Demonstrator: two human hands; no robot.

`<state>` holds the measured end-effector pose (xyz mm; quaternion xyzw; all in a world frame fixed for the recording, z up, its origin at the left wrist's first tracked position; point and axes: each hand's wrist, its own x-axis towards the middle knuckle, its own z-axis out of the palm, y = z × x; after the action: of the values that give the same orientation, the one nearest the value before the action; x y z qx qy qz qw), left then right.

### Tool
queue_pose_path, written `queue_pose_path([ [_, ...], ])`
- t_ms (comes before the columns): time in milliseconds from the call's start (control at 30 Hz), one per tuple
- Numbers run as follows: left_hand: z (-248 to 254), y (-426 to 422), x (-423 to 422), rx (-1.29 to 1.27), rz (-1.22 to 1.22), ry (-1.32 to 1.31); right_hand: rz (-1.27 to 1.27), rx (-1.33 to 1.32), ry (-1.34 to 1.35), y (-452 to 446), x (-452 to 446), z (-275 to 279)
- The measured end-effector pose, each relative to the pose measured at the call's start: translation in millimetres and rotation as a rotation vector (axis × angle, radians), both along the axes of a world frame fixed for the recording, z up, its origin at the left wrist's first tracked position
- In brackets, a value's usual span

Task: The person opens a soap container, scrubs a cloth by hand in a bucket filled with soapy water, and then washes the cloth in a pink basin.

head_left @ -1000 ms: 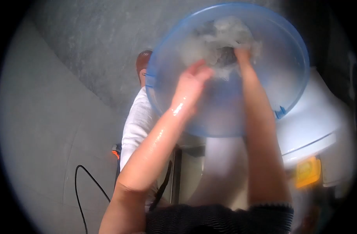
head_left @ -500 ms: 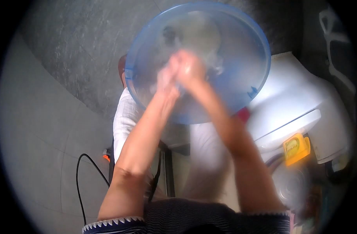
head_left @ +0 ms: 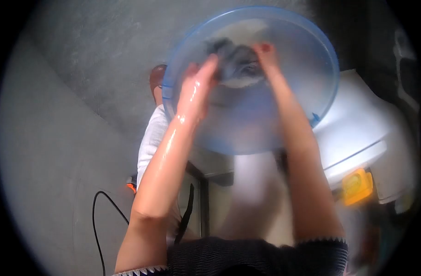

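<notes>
A large translucent blue basin [head_left: 265,138] of cloudy water sits in front of me. Dark cloth [head_left: 238,60] lies bunched in its far part, partly under the water and blurred. On the left, my left hand [head_left: 199,85] is wet and shiny; its fingers stretch apart beside the cloth's left edge. My right hand [head_left: 267,55] is at the cloth's right edge, fingers curled around part of it, though blur softens the detail. Light material [head_left: 252,30] shows behind the dark cloth at the basin's far side.
A white plastic piece [head_left: 353,119] stands right of the basin, with a yellow packet [head_left: 357,186] near its lower edge. A black cable [head_left: 94,221] loops on the grey floor [head_left: 49,138] at left. A brown shoe [head_left: 157,78] shows beside the basin's left rim.
My hands were together over the middle of the basin and have separated, left hand leftward, right hand to the right and farther off. More dark cloth shows between them.
</notes>
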<state>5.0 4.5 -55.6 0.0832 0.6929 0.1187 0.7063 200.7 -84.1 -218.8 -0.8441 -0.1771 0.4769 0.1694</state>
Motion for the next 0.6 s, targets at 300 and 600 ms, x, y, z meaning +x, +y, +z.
queue_pose_path([
  [300,17.1,-18.8,6.2,-0.074,-0.260,-0.159,0.830,-0.345,-0.090,-40.4,8.8,-55.9],
  [600,-14.1,-26.2,9.4,-0.372,0.305,-0.313,0.671,0.418,0.026,9.6,-85.7,216.2],
])
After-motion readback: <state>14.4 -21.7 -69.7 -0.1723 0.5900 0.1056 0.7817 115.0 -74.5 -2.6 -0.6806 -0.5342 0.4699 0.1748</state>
